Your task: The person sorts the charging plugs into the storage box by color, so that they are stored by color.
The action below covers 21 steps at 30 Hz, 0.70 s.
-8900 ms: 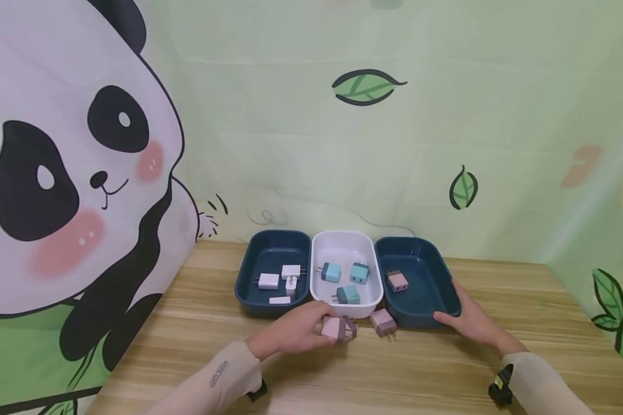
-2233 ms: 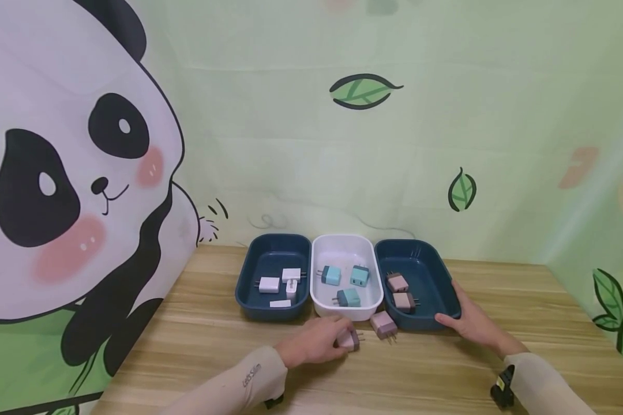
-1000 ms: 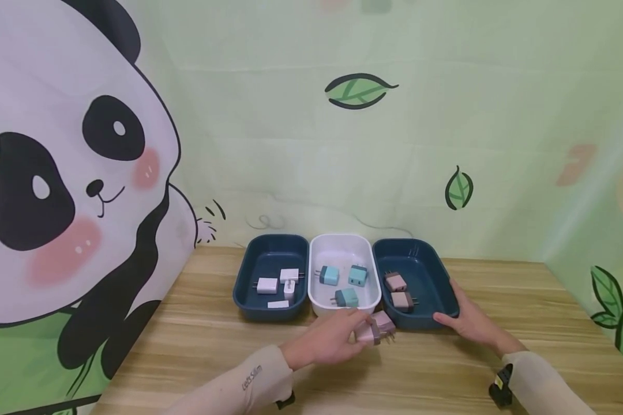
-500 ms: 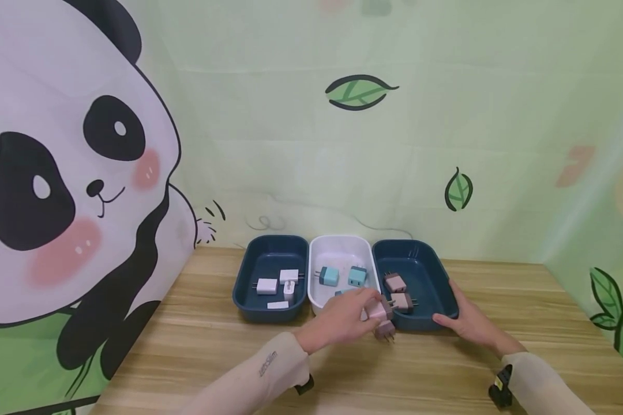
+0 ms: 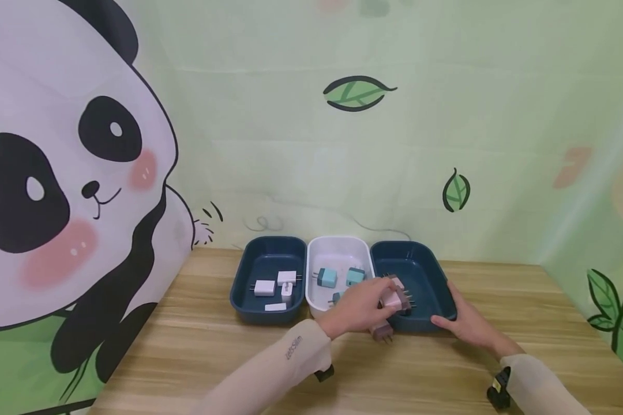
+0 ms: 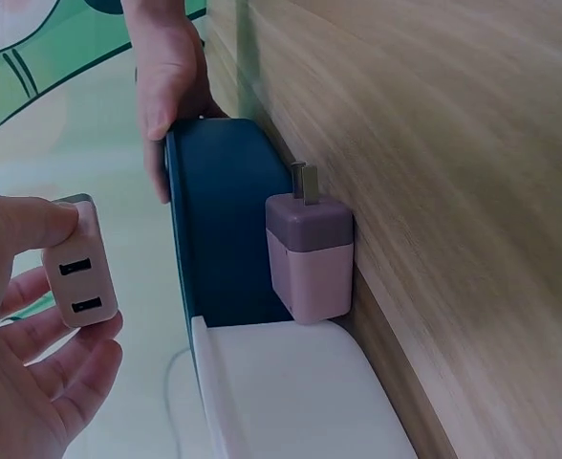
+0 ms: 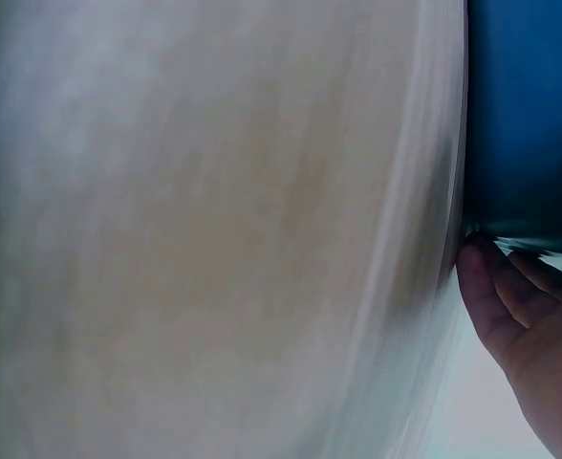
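Observation:
My left hand (image 5: 357, 306) pinches a pink wall charger (image 5: 393, 300) above the near-left part of the right-hand navy tray (image 5: 420, 274). Two USB ports face the left wrist camera on this held charger (image 6: 82, 268). Below the hand another pink charger (image 5: 381, 331) lies on the table against the trays' front, its prongs showing in the left wrist view. Pink chargers inside the navy tray are mostly hidden behind the held one. My right hand (image 5: 469, 324) grips that tray's near right corner, thumb on the front wall and fingers along the side.
A white tray (image 5: 337, 245) with several teal chargers (image 5: 327, 278) stands in the middle. To its left is another navy tray (image 5: 275, 245) with several white chargers (image 5: 264, 288). All three touch side by side on the wooden table (image 5: 187, 346), before a printed cloth backdrop (image 5: 270, 138).
Over the last second my left hand has carried the pink charger rightward and up from the table to over the right navy tray. My right hand stays at the tray's corner.

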Each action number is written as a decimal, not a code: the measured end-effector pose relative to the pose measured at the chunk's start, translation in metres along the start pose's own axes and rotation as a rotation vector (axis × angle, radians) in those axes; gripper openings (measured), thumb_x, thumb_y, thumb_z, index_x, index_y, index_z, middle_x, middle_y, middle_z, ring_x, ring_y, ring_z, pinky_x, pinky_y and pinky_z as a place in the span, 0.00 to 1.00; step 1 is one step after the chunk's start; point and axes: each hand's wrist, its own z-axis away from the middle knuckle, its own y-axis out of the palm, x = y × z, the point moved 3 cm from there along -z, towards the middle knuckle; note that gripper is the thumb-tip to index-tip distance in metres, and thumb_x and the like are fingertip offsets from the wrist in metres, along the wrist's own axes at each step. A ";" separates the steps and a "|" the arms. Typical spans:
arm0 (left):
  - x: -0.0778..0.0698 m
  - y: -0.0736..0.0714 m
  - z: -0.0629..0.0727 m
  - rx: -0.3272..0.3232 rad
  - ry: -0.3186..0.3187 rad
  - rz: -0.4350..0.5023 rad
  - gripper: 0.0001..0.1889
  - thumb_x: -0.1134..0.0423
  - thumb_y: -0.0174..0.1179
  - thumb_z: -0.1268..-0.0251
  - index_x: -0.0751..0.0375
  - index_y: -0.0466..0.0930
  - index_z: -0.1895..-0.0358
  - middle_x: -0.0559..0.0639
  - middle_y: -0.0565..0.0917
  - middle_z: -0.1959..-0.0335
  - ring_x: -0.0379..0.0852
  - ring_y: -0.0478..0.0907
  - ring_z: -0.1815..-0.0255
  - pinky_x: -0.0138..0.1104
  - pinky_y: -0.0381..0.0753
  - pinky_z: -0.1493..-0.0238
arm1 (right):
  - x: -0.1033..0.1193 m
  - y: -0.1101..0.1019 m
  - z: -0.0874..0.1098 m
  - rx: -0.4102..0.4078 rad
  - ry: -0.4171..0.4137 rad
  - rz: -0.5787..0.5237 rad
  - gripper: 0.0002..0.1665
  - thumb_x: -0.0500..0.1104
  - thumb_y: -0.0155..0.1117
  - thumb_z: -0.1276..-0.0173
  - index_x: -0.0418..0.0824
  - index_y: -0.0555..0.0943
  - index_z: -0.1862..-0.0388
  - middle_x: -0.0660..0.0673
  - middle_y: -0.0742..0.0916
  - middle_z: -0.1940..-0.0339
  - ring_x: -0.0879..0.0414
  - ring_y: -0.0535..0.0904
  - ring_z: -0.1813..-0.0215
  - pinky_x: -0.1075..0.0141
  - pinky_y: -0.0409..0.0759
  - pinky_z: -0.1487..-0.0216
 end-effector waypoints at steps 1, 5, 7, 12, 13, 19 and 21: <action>0.000 0.001 -0.003 0.001 0.001 -0.002 0.16 0.52 0.58 0.34 0.48 0.72 0.46 0.39 0.78 0.55 0.33 0.71 0.63 0.21 0.73 0.64 | 0.000 0.000 0.000 0.000 0.001 -0.003 0.63 0.58 0.64 0.38 0.28 0.36 0.26 0.20 0.52 0.30 0.25 0.53 0.33 0.34 0.53 0.37; 0.000 0.006 -0.015 0.005 -0.022 0.003 0.15 0.53 0.58 0.34 0.47 0.71 0.46 0.40 0.77 0.56 0.34 0.71 0.63 0.23 0.72 0.63 | 0.002 0.000 0.000 -0.002 -0.003 -0.012 0.63 0.58 0.64 0.38 0.29 0.35 0.26 0.21 0.53 0.30 0.25 0.54 0.33 0.34 0.54 0.38; 0.001 0.008 -0.021 0.010 -0.039 -0.002 0.15 0.53 0.58 0.34 0.46 0.71 0.46 0.40 0.77 0.55 0.34 0.70 0.62 0.23 0.72 0.61 | 0.003 -0.001 0.000 -0.004 -0.010 -0.020 0.63 0.58 0.65 0.38 0.30 0.35 0.26 0.21 0.53 0.30 0.26 0.55 0.33 0.34 0.54 0.38; 0.004 0.013 -0.034 0.031 -0.055 0.026 0.16 0.55 0.58 0.33 0.48 0.71 0.45 0.41 0.77 0.53 0.34 0.71 0.62 0.23 0.73 0.60 | 0.002 0.000 0.001 0.002 -0.010 -0.025 0.63 0.58 0.65 0.38 0.30 0.35 0.26 0.21 0.54 0.30 0.27 0.57 0.34 0.34 0.56 0.38; 0.005 0.014 -0.036 0.034 -0.055 0.038 0.16 0.55 0.58 0.33 0.48 0.71 0.45 0.41 0.77 0.53 0.34 0.71 0.62 0.23 0.73 0.60 | 0.002 0.000 0.001 0.005 -0.005 -0.026 0.63 0.59 0.65 0.38 0.30 0.35 0.26 0.21 0.54 0.30 0.27 0.58 0.34 0.34 0.56 0.38; 0.012 0.021 -0.050 0.041 -0.072 0.094 0.16 0.55 0.59 0.34 0.51 0.71 0.44 0.43 0.77 0.53 0.35 0.72 0.62 0.23 0.73 0.59 | 0.000 0.000 0.002 0.014 0.016 -0.033 0.63 0.59 0.64 0.38 0.30 0.35 0.26 0.21 0.52 0.29 0.26 0.55 0.33 0.34 0.54 0.38; 0.014 0.024 -0.053 0.042 -0.087 0.113 0.17 0.55 0.59 0.34 0.51 0.72 0.45 0.42 0.77 0.53 0.35 0.72 0.62 0.24 0.74 0.60 | -0.001 0.000 0.002 0.017 0.020 -0.033 0.64 0.59 0.64 0.38 0.30 0.35 0.26 0.21 0.51 0.29 0.26 0.53 0.33 0.34 0.53 0.37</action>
